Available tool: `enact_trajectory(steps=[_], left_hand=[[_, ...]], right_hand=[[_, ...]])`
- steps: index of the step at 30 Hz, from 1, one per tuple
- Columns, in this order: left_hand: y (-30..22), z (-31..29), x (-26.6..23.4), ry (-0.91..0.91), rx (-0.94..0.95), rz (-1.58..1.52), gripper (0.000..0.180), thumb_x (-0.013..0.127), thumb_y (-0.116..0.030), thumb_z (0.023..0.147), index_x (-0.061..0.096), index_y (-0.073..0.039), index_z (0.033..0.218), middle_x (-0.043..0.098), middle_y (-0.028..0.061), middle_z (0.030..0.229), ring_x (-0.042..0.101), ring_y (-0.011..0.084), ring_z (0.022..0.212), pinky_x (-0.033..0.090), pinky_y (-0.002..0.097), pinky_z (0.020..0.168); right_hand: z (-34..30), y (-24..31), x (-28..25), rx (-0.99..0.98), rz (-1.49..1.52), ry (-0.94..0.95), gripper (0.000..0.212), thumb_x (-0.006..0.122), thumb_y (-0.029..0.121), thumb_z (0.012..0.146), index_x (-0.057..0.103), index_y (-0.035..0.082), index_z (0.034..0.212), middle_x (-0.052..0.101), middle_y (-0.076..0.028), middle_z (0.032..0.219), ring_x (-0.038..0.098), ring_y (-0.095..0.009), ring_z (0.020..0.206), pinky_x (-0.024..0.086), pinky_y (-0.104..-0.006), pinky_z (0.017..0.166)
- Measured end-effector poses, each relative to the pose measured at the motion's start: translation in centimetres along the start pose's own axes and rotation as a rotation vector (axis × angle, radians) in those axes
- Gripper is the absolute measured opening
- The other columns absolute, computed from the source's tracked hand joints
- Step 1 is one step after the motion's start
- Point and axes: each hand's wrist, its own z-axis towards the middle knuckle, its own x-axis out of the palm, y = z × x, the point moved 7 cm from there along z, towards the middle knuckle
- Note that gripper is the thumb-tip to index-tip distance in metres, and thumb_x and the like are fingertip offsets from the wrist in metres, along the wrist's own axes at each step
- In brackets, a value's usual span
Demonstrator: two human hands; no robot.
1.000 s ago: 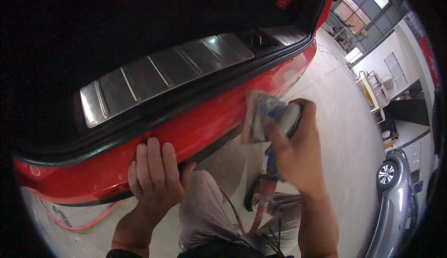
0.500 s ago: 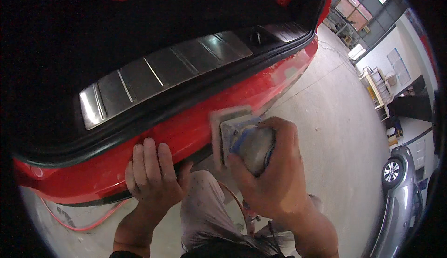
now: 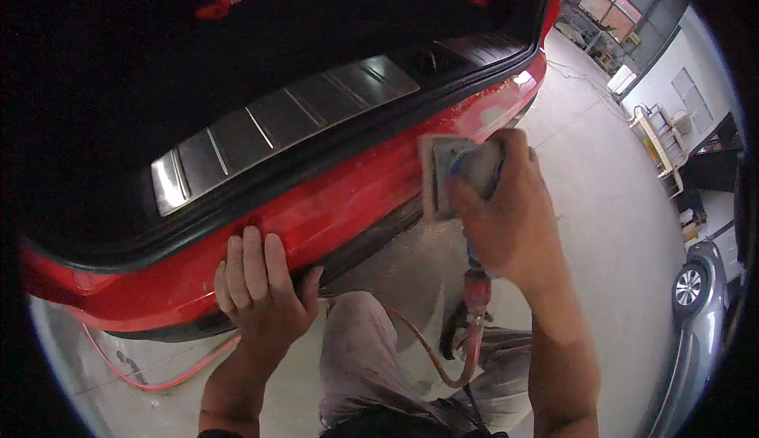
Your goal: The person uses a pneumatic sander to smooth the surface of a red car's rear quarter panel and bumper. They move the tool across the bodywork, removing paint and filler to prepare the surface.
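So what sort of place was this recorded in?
Probably a vehicle body repair shop: a red bumper with pale patches, what looks like a hose-fed sander in the right hand, and a grey car standing farther off.

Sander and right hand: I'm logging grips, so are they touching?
Touching. The head view shows it: the right hand is wrapped around the body of the sander, with no gap between them.

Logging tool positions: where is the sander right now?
In the head view, the sander is right of centre, in the right hand, beside the red bumper and right of the left hand.
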Motion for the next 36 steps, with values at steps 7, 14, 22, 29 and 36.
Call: enact_trajectory(steps=[7,14,22,29,36], left_hand=[[-1.8,1.6,0.0,0.104,-0.045,-0.061,0.068,0.058,-0.04,0.094,0.036,0.003,0.141,0.041,0.0238,0.143,0.039,0.0412,0.131,0.029,0.055,0.107],[-4.2,2.7,1.7,0.222,-0.032,-0.076,0.084,0.067,-0.046,0.085,0.032,0.007,0.142,0.04,0.0267,0.144,0.038,0.0458,0.132,0.028,0.0594,0.108],[-8.2,5.6,3.3,0.089,-0.044,0.001,0.085,0.064,-0.048,0.087,0.031,0.008,0.14,0.041,0.029,0.139,0.041,0.0475,0.127,0.03,0.0598,0.104],[-12.7,7.5,6.0,0.041,-0.065,-0.012,0.087,0.063,-0.051,0.086,0.033,0.009,0.141,0.039,0.0295,0.141,0.041,0.0469,0.127,0.029,0.0593,0.106],[-18.7,11.9,9.0,0.124,0.033,-0.191,0.085,0.068,-0.047,0.081,0.04,0.005,0.142,0.04,0.0264,0.144,0.04,0.0444,0.132,0.034,0.0533,0.107]], right_hand=[[-1.3,1.0,0.0,-0.027,0.087,0.016,0.049,0.069,0.016,0.081,0.044,-0.001,0.12,0.056,-0.03,0.109,0.061,-0.046,0.099,0.05,-0.049,0.086],[-1.1,-10.7,-1.2,0.223,0.608,-0.197,0.066,0.077,0.021,0.074,0.046,-0.001,0.129,0.056,-0.018,0.113,0.058,-0.025,0.093,0.05,-0.0355,0.082],[-9.1,-23.7,2.8,0.515,1.031,-0.321,0.07,0.069,0.032,0.077,0.044,0.001,0.134,0.06,-0.01,0.098,0.059,-0.017,0.08,0.05,-0.0297,0.063],[-9.9,-24.1,3.6,0.576,1.081,-0.366,0.068,0.067,0.035,0.078,0.045,0.002,0.133,0.059,-0.009,0.096,0.057,-0.017,0.079,0.048,-0.0301,0.065],[-11.0,-24.4,1.7,0.62,1.034,-0.176,0.073,0.068,0.038,0.077,0.043,0.002,0.135,0.058,-0.011,0.101,0.058,-0.018,0.08,0.048,-0.0293,0.066]])
